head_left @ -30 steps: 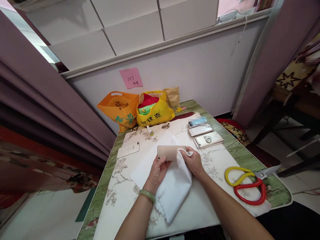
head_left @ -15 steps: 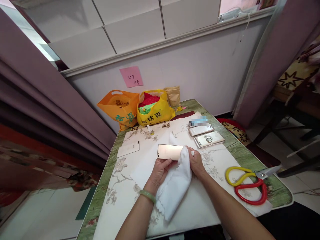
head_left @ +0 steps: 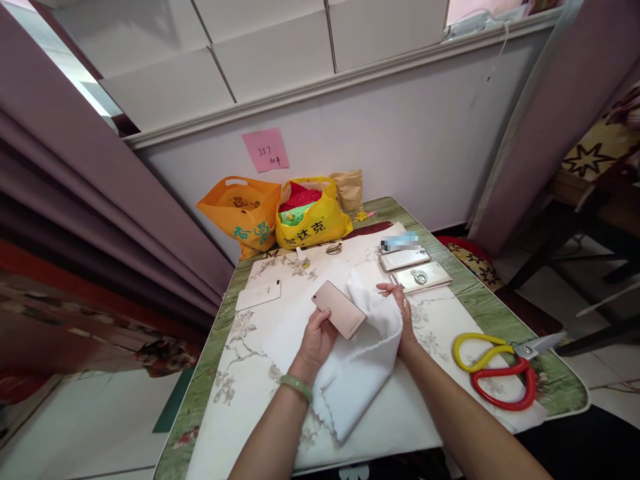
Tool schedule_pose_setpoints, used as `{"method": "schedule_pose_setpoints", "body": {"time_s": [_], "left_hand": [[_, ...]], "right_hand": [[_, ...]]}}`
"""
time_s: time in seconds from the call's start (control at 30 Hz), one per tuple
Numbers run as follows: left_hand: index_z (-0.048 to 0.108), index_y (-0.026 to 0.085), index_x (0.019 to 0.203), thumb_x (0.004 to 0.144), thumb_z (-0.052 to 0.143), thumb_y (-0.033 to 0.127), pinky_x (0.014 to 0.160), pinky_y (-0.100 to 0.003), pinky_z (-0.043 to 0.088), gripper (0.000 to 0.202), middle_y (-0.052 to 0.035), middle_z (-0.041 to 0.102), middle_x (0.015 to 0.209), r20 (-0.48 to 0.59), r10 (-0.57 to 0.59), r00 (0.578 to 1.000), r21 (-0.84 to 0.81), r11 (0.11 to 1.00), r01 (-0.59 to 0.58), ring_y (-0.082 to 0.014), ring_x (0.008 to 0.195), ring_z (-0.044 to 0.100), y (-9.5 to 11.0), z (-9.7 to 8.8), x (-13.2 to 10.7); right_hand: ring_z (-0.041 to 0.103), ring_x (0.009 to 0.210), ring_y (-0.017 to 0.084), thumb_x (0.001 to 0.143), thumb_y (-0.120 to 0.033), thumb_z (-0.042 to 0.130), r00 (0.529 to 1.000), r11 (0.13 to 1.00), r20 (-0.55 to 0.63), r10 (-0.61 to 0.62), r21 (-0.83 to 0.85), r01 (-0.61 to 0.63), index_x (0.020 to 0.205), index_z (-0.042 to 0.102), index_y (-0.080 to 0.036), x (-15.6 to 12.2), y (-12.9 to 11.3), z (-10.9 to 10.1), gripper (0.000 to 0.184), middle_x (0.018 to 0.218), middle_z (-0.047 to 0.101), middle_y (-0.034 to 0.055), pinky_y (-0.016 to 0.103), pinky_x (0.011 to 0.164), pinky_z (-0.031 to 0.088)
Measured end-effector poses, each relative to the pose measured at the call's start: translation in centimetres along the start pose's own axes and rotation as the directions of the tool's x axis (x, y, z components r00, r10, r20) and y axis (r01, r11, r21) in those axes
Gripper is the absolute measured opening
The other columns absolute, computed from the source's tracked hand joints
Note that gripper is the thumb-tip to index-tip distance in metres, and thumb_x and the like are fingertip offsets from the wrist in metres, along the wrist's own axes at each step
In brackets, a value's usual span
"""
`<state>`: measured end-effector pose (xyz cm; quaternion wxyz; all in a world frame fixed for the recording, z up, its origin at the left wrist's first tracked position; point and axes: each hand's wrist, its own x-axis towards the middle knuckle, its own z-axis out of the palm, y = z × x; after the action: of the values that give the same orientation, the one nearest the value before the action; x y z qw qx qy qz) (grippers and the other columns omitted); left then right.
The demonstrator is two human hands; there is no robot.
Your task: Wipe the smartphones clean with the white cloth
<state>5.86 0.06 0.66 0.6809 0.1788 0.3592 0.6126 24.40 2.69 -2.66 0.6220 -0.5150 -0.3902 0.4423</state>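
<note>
My left hand [head_left: 320, 333], with a green bangle at the wrist, grips one end of a rose-gold smartphone [head_left: 339, 310], thumb on its back. The phone is tilted, its far corner pointing down to the right over a white cloth [head_left: 360, 373]. That cloth hangs in folds from my right hand [head_left: 403, 313], which holds its right edge. Some fingers of the right hand stretch forward past the cloth, and its thumb is hidden. The phone's lower right end is near the cloth's folds.
A white phone [head_left: 259, 295] lies at left; a phone with a ring holder [head_left: 427, 276] and another phone [head_left: 405, 259] lie at right. Large scissors [head_left: 520, 360] rest on the right edge. A small bottle [head_left: 302, 256], glasses [head_left: 334, 249], an orange bag [head_left: 240, 213] and a yellow bag [head_left: 313, 220] stand farther back.
The phone has turned from level to slanting, and the cloth has come off its right end. My right hand has moved right with the cloth, its fingers more spread.
</note>
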Motion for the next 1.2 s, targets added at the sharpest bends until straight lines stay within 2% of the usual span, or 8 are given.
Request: {"method": "schedule_pose_setpoints", "body": {"time_s": [0.3, 0.53, 0.67, 0.77, 0.87, 0.97, 1.1, 1.2], "left_hand": [[0.07, 0.011, 0.102, 0.079, 0.072, 0.037, 0.082, -0.034, 0.053, 0.034, -0.0097, 0.075, 0.091, 0.014, -0.056, 0.998, 0.179, 0.982, 0.053, -0.0216, 0.081, 0.07, -0.1, 0.5, -0.5], [0.071, 0.011, 0.092, 0.076, 0.076, 0.035, 0.088, -0.034, 0.05, 0.03, -0.0103, 0.075, 0.091, 0.107, -0.067, 0.992, 0.236, 0.971, 0.04, -0.024, 0.09, 0.069, -0.1, 0.7, -0.6], [0.071, 0.012, 0.091, 0.074, 0.076, 0.038, 0.085, -0.037, 0.051, 0.031, -0.0083, 0.074, 0.085, 0.102, -0.066, 0.993, 0.237, 0.971, 0.04, -0.0238, 0.085, 0.068, -0.1, 1.0, -0.5], [0.07, 0.012, 0.093, 0.076, 0.074, 0.039, 0.082, -0.037, 0.05, 0.032, -0.0094, 0.074, 0.086, 0.113, -0.078, 0.991, 0.232, 0.971, 0.05, -0.0237, 0.082, 0.068, -0.1, 1.1, -0.5], [0.069, 0.013, 0.094, 0.079, 0.071, 0.04, 0.075, -0.033, 0.05, 0.032, -0.0076, 0.073, 0.081, 0.091, -0.09, 0.992, 0.216, 0.974, 0.069, -0.0213, 0.076, 0.067, -0.1, 0.9, -0.5], [0.067, 0.014, 0.085, 0.077, 0.073, 0.036, 0.062, -0.027, 0.047, 0.025, -0.0027, 0.069, 0.072, 0.067, -0.073, 0.995, 0.204, 0.977, 0.058, -0.0154, 0.063, 0.062, -0.3, 0.6, -0.4], [0.065, 0.013, 0.08, 0.078, 0.071, 0.036, 0.064, -0.027, 0.047, 0.023, -0.0025, 0.067, 0.071, 0.084, -0.11, 0.99, 0.161, 0.982, 0.096, -0.0148, 0.063, 0.061, -0.5, 0.6, -0.3], [0.065, 0.014, 0.083, 0.08, 0.069, 0.035, 0.07, -0.028, 0.048, 0.021, -0.0025, 0.069, 0.074, 0.068, -0.108, 0.992, 0.087, 0.991, 0.102, -0.0154, 0.067, 0.063, -0.5, 0.6, -0.3]], "right_hand": [[0.066, 0.087, 0.024, 0.086, -0.078, 0.027, 0.976, 0.92, 0.115, 0.187, 0.327, -0.215, 0.117, 0.059, -0.022, 0.1, -2.3, -0.1, 0.071, 0.105, 0.065, 0.0081, 0.036, 0.077, 0.054], [0.068, 0.089, 0.027, 0.082, -0.084, 0.004, 0.884, 0.926, 0.447, 0.138, 0.258, -0.275, 0.135, 0.054, -0.021, -1.2, -4.7, 0.4, 0.097, 0.098, 0.071, 0.0124, 0.038, 0.072, 0.053], [0.067, 0.082, 0.024, 0.083, -0.067, 0.052, 0.85, 0.895, 0.504, 0.15, 0.297, -0.334, 0.121, 0.064, -0.022, -1.1, -4.1, 0.6, 0.06, 0.096, 0.072, 0.0094, 0.034, 0.069, 0.052], [0.059, 0.062, 0.015, 0.077, -0.048, 0.07, 0.849, 0.908, 0.507, 0.147, 0.27, -0.319, 0.114, 0.067, -0.021, -1.1, -3.4, 0.6, 0.046, 0.083, 0.07, 0.0036, 0.026, 0.057, 0.047], [0.05, 0.052, 0.01, 0.076, -0.045, 0.072, 0.82, 0.964, 0.562, 0.107, 0.143, -0.224, 0.108, 0.07, -0.021, -1.6, -2.8, 0.9, 0.04, 0.074, 0.066, -0.0004, 0.023, 0.049, 0.039], [0.05, 0.056, 0.011, 0.08, -0.045, 0.07, 0.803, 0.999, 0.594, -0.037, -0.007, 0.051, 0.103, 0.074, -0.022, -2.4, -2.7, 1.2, 0.033, 0.073, 0.063, -0.0003, 0.025, 0.054, 0.041], [0.052, 0.06, 0.013, 0.076, -0.047, 0.074, 0.73, 0.84, 0.623, -0.282, -0.207, 0.501, 0.109, 0.074, -0.027, -3.3, -2.9, 1.4, 0.038, 0.074, 0.061, 0.0005, 0.027, 0.06, 0.043], [0.057, 0.065, 0.015, 0.079, -0.044, 0.072, 0.685, 0.726, 0.635, -0.357, -0.272, 0.631, 0.117, 0.07, -0.027, -3.6, -3.2, 1.3, 0.042, 0.083, 0.065, 0.0031, 0.028, 0.063, 0.046]]}}
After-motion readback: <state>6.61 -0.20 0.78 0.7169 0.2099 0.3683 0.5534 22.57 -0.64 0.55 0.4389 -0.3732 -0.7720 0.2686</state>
